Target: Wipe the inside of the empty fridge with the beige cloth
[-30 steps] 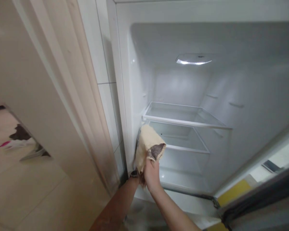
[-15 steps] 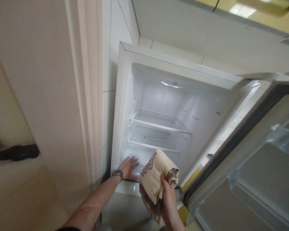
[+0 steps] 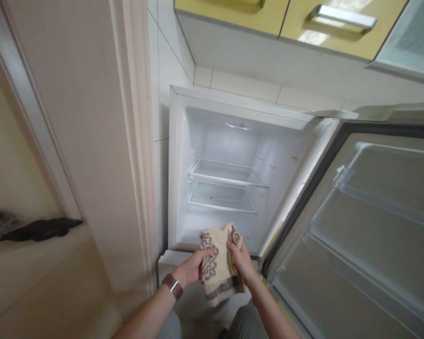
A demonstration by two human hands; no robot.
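A folded cream towel (image 3: 221, 263) with a brown scroll pattern and dark border hangs between my hands. My left hand (image 3: 194, 267) grips its left side, thumb on top; a watch with a brown strap (image 3: 173, 286) is on that wrist. On the other side my right hand (image 3: 240, 260) pinches the towel's bunched upper right edge. Both hands are in front of an open fridge (image 3: 201, 223), near its lower front edge. Inside are two glass shelves (image 3: 221, 195) with white frames, and a small dark speck shows on the lower one.
The fridge door (image 3: 367, 226) stands swung open at the right, with clear door racks (image 3: 360, 188). Yellow cabinets (image 3: 300, 23) hang above. A pale door frame (image 3: 127, 141) runs down the left side, and a dark object (image 3: 38, 229) lies beyond it.
My left hand has left the fridge floor and taken hold of the towel. The towel is now held in both hands, and the view has shifted, showing more of the cabinets.
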